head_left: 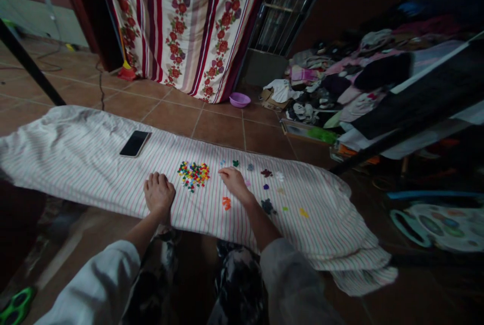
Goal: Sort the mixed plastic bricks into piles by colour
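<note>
My left hand [159,194] rests palm down on the striped cloth [102,178], its fingers laid on the fabric with nothing held. Just to its right lies a mixed pile of small coloured pieces [193,174]. My right hand [234,182] is closed in a pinch right of that pile, beside a few light blue pieces [222,162]; whatever its fingertips hold is too small to make out. Small single-colour groups lie around it: green [236,163], grey-blue [250,167], brown [266,173], purple [266,186], orange [226,203], dark grey [267,207] and yellow [303,212].
A black-screened phone [135,143] lies at the cloth's left part. Beyond are a floral curtain [177,27], a purple basin [239,100] and a red broom [127,71]. Heaped clothes [340,77] and dark poles [32,65] stand to the sides.
</note>
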{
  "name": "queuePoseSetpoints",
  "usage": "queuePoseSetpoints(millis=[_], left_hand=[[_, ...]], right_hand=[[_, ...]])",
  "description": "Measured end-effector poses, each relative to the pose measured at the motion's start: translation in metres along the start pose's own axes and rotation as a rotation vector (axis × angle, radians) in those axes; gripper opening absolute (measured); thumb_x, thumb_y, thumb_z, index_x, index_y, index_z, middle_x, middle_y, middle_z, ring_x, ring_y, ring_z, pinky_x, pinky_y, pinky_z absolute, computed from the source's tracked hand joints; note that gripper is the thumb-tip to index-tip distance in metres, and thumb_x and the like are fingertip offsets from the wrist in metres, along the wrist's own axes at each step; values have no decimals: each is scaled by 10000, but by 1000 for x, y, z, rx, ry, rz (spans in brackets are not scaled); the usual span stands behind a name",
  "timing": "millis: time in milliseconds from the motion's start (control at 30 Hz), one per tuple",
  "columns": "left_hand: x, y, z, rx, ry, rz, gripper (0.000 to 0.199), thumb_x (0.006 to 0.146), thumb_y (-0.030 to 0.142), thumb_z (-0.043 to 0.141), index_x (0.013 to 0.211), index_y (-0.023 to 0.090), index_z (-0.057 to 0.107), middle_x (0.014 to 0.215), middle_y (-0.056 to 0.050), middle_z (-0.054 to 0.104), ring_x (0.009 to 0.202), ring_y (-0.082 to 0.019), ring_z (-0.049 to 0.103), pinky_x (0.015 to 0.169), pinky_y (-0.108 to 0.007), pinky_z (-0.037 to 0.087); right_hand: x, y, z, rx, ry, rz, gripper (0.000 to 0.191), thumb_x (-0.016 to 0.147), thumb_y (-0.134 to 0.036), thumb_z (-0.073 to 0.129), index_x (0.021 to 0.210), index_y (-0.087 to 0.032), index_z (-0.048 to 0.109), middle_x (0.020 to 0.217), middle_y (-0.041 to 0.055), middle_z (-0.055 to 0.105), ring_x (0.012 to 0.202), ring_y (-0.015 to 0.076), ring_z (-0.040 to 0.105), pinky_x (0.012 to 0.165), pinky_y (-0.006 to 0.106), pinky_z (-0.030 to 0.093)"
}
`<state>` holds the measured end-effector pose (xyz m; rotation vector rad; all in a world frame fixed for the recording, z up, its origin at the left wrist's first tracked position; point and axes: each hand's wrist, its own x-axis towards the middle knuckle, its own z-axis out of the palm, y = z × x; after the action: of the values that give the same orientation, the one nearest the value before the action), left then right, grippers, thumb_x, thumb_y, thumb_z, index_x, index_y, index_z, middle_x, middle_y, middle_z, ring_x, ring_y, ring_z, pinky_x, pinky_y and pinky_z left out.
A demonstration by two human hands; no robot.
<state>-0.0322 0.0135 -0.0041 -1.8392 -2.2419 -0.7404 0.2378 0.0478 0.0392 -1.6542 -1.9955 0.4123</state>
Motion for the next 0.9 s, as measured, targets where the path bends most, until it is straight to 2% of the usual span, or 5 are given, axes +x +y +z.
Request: queuePoseSetpoints(millis=[133,267,533,733,900], left_hand=[[0,0,1,-4,7,-6,331,861,237,392,1061,111,623,1289,-180,587,1281,-306,452,1086,-465,294],[0,1,0,-20,2,-12,336,858,230,399,1074,108,625,1296,-179,584,1296,-305,442,1093,-463,284],[1,3,-3,-19,-14,-29,341,853,224,409,1088,104,625,1298,-180,585,1297,-303,447,1098,-461,289],[0,3,-3,20,-11,-22,340,863,229,402,1087,104,625,1300,-173,590,1285,-310,457,1093,-457,297],[1,3,-2,17,-10,-9,339,850,222,416,1084,100,628,1290,-179,595,1280,-312,461,1093,-460,295]], right_hand=[[17,-28,24,-86,-113,-3,271,889,-143,500,1004,-197,739,996,71,697,962,160,598,899,259,425],[30,-43,35,-207,-202,30,296,924,-193,474,1060,-204,738,1022,99,667,1000,179,576,914,262,400],[49,-53,43,-329,-269,72,258,932,-254,499,1008,-233,744,1058,93,646,1064,202,518,903,269,386],[59,-59,48,-423,-322,57,307,923,-151,445,1056,-202,717,1094,107,651,1073,201,525,887,281,398],[62,-68,48,-441,-343,84,314,899,-130,444,1044,-194,714,1095,113,663,1079,213,542,855,291,415]])
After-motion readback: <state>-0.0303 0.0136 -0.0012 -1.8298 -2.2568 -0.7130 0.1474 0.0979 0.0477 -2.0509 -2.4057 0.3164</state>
